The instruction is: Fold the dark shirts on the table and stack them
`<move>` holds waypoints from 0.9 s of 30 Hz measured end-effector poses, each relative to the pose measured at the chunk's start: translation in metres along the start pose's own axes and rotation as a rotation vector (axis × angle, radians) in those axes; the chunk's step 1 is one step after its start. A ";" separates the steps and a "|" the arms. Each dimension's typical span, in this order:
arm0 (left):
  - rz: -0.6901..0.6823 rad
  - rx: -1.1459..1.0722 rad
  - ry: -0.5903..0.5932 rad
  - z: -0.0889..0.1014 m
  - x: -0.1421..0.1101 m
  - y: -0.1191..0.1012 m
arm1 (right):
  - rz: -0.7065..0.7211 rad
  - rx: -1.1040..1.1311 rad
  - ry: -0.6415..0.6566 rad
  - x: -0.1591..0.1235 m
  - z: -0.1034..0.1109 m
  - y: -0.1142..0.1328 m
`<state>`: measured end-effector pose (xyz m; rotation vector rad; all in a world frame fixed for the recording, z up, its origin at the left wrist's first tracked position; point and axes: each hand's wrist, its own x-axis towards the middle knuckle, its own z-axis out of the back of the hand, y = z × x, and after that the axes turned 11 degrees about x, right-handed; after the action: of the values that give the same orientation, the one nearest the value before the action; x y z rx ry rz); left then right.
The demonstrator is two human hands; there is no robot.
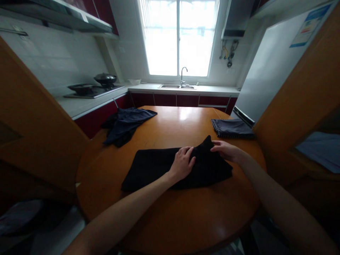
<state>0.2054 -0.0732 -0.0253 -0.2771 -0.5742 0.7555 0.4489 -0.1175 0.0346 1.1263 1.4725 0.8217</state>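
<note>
Head view: black cloth (pixel 155 166) lies across the middle of the wooden table (pixel 175 129), under the loosely spread left hand (pixel 183 163), its raised far-right edge pinched by the right hand (pixel 226 150).

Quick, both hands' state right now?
Left hand: open, resting on the black cloth.
Right hand: at the cloth's raised corner; whether it is closed on it cannot be told.

Bright window (pixel 162 39) ahead, sink (pixel 170 86) and tap (pixel 181 75) below. Left: two pans (pixel 105 78) on hob (pixel 102 92), hood (pixel 66 15) above. Right: fridge (pixel 271 60) with label (pixel 310 26), boxy wall unit (pixel 237 17).
</note>
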 end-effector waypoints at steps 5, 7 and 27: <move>0.294 -0.919 0.086 0.017 0.003 -0.013 | 0.038 0.013 -0.076 0.015 -0.071 -0.001; 0.438 -1.093 0.074 0.020 0.002 -0.010 | 0.035 0.021 -0.065 0.020 -0.095 -0.007; 0.635 -1.086 0.192 0.026 0.004 0.014 | 0.833 -0.931 -0.496 0.021 -0.112 -0.094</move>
<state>0.1847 -0.0596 -0.0083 -1.5755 -0.6772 0.9456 0.3196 -0.1192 -0.0366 1.0501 0.0702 1.4468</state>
